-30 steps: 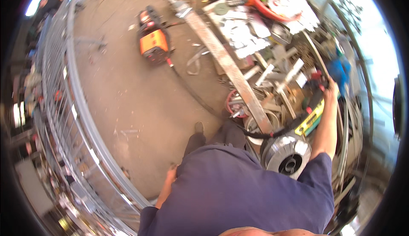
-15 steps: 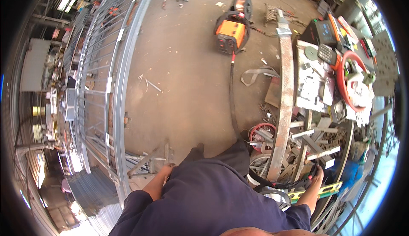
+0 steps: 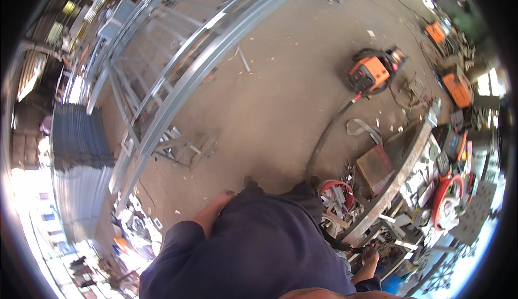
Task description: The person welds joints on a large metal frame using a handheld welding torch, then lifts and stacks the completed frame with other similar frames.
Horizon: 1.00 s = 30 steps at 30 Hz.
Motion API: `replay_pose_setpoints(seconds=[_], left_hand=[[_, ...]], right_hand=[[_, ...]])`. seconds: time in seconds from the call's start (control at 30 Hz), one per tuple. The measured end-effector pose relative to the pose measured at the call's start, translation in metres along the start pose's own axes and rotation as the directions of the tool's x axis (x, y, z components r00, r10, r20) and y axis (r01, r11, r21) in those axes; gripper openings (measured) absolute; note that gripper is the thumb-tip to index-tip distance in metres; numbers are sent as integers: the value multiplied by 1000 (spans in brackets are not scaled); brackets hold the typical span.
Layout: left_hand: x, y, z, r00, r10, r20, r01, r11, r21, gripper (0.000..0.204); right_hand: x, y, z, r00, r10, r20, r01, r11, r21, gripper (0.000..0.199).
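My left hand [image 3: 225,196] hangs beside my left thigh. Its fingers are blurred and partly turned away, so their closure does not show. At my right side, my right hand [image 3: 370,255] is closed around the black handle of a welding torch [image 3: 356,250] with a bit of red on it. A black hose [image 3: 324,140] runs across the floor toward my legs from an orange wire feeder [image 3: 370,74] with a copper-coloured spool; its near end is hidden by my body. Beside the right hand lies a rusty steel beam [image 3: 396,185].
A long grey metal frame [image 3: 216,56] slants along the left. To the right are a red bucket [image 3: 349,191] of metal offcuts, a reddish-brown box [image 3: 375,167] and a cluttered bench with a red basin [image 3: 436,212]. Orange machines [image 3: 457,89] stand far right. Corrugated sheets [image 3: 81,137] lie left.
My view has swung left, so the feeder, beam and bench appear farther right and the grey frame slants more. My right hand has come closer to my body, still holding the torch.
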<state>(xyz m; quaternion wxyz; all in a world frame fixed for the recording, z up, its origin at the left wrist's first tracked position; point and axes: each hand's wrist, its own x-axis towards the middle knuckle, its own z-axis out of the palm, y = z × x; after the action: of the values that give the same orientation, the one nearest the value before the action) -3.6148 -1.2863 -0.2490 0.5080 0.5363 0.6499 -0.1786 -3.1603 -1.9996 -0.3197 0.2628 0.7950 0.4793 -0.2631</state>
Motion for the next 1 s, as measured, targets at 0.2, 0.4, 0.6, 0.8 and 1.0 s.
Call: replay_pose_setpoints(seconds=[0.2, 0.4, 0.6, 0.8, 1.0], left_hand=[[25, -113, -48, 1000, 3, 19, -1, 991, -130, 54], [46, -264, -61, 996, -65, -52, 42, 929, -369, 51], [17, -350, -59, 963, -267, -37, 157, 667, -728, 52], [-11, -377, -53, 902, -431, -14, 132, 307, -942, 59], [-28, -445, -64, 848, -530, -13, 244, 412, -878, 68]], right_hand=[[31, -81, -157, 815, 490, 309, -550, 822, 148, 32], [131, -189, -259, 593, 773, 224, -692, 347, 633, 36], [270, -415, -407, 884, 458, 92, -182, 155, 971, 46], [296, -673, -564, 998, -67, -11, 25, 213, 977, 47], [257, -894, -648, 847, -532, 19, 133, 246, 960, 39]])
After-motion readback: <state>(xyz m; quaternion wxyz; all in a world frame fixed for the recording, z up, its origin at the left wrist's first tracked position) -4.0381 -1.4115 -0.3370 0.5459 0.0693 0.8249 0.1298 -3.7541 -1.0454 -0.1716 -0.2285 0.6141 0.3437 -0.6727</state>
